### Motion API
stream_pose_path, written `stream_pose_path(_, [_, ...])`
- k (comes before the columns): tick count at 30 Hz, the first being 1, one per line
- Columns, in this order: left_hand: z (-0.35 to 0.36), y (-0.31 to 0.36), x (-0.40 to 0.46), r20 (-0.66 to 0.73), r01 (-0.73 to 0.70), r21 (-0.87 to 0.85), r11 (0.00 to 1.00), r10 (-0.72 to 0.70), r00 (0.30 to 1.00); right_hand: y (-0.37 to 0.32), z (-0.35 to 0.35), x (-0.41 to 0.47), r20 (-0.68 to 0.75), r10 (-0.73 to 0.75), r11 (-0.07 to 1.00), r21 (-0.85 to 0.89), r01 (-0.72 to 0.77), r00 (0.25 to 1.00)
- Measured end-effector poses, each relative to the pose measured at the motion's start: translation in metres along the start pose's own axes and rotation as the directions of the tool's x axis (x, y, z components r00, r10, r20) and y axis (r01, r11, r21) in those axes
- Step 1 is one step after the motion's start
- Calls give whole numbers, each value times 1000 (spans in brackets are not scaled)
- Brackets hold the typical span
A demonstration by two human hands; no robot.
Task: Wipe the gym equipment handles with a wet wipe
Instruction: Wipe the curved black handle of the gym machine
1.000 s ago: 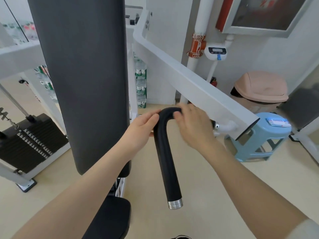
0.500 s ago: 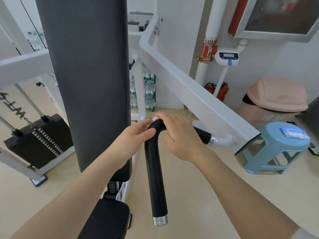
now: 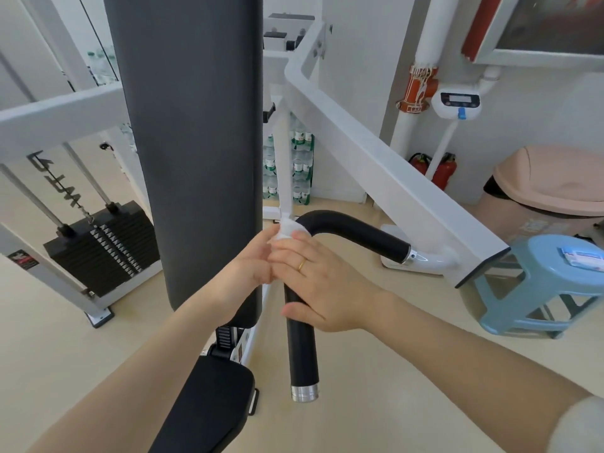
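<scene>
- Handle (image 3: 302, 338): black, padded and L-shaped, it runs level from a chrome collar on the machine's white arm (image 3: 385, 165), bends, then hangs down to a chrome end cap. It sits at the middle of the view, just right of the tall dark back pad (image 3: 192, 142).
- Wet wipe (image 3: 291, 231): a bunched white wad pressed against the handle just below the bend, where both hands meet. Bunching it likely gives a thicker, wetter pad against the curved grip.
- Left hand (image 3: 248, 259): fingers curled toward the wipe, apparently pinching it from the left side; exact finger contact is partly hidden by the other hand.
- Right hand (image 3: 327, 286): wrapped round the vertical part of the handle, fingers over the front and reaching the wipe, thumb lying lower on the bar. A ring shows on one finger. This grasp probably steadies the bar and guides the wipe along it.
- Task state, as judged: wiping sits at the top of the vertical run; the lower stretch remains below the hands.
- Surroundings: weight stack (image 3: 101, 253) to the left, blue stool (image 3: 536, 289) and pink bin (image 3: 549, 191) to the right.
</scene>
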State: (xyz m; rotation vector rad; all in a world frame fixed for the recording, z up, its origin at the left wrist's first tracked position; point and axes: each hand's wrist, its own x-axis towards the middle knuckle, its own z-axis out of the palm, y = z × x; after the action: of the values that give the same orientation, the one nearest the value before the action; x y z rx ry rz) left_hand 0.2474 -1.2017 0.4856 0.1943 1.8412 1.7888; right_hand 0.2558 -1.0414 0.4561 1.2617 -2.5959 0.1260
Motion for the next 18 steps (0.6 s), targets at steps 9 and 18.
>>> stream_pose_path(9, [-17,-20,-6,-202,-9,142,990,38,979,36,-19,-9,-153,754,648,12,-761,639])
stream_pose_path(18, [11,-7,6,-206,-173,212,962,217,954,-1,6,-36,-441,537,835,160,-526,719])
